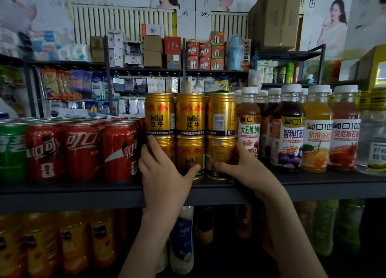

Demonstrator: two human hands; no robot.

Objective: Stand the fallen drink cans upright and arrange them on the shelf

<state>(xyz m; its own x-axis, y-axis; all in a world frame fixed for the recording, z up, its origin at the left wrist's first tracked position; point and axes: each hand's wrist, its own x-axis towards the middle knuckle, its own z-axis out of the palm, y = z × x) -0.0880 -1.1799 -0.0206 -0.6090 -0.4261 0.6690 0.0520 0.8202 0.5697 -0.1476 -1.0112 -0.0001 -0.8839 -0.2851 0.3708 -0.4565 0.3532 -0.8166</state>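
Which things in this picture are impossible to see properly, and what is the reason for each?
All in the head view:
- Lower left gold can: mostly covered by the left hand.
- Lower right gold can: its right side is hidden by the right hand.
- Green can: cut off by the left edge.
- Bottles on the lower shelf: dark and blurred, labels unreadable.

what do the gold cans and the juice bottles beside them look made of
The gold cans: probably metal, glossy gold finish, with ridged shoulders and sharp highlights. The juice bottles: seemingly clear plastic, since the coloured drink shows through; white opaque caps.
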